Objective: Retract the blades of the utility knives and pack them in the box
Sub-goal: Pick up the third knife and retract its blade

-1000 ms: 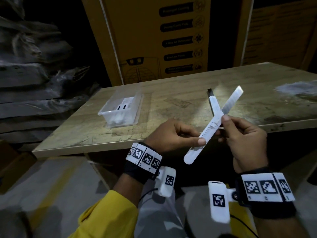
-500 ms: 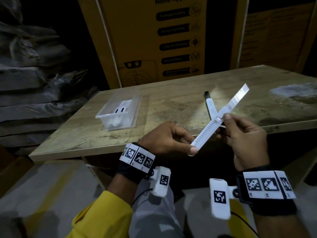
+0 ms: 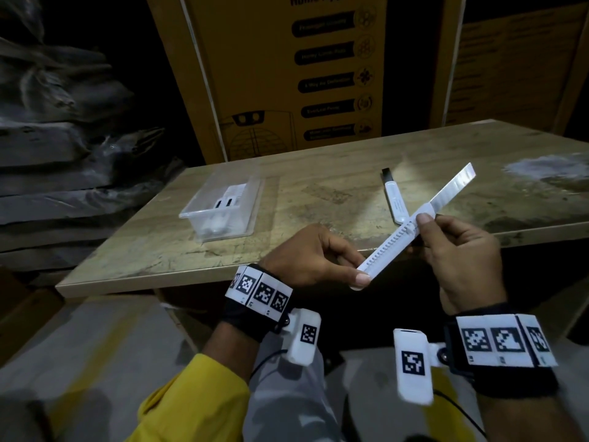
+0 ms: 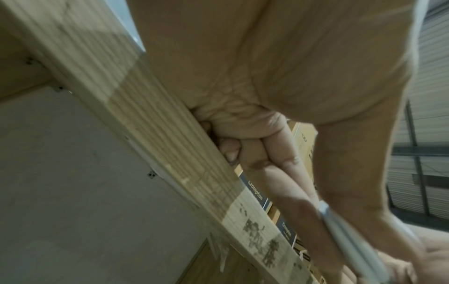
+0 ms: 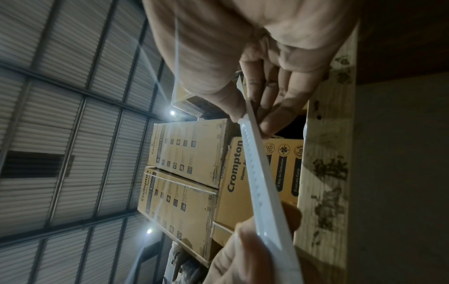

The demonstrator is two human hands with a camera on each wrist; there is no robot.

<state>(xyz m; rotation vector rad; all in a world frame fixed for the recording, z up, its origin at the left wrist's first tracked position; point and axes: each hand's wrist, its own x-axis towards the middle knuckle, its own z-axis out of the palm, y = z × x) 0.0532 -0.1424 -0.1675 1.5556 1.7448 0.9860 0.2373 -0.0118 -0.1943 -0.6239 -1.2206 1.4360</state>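
A white utility knife (image 3: 390, 244) with its long silver blade (image 3: 452, 188) extended is held in front of the table's near edge. My left hand (image 3: 318, 260) pinches its butt end between thumb and fingers. My right hand (image 3: 459, 250) pinches the blade end of the handle, thumb on the slider. The same knife handle (image 5: 257, 173) shows in the right wrist view and its edge (image 4: 350, 242) in the left wrist view. A second white utility knife (image 3: 394, 199) lies on the table with a short dark blade out. A clear plastic box (image 3: 223, 207) holding white knives stands at the table's left.
The wooden table (image 3: 318, 193) has a pale stain (image 3: 538, 169) at the far right. Large yellow cartons (image 3: 287, 74) stand behind it, and dark wrapped stacks (image 3: 63, 129) fill the left. The floor lies below the table's front edge.
My left hand slid down to the butt end of the handle. The knife rose slightly and tilted further toward the right, while my right hand kept its pinch by the slider.
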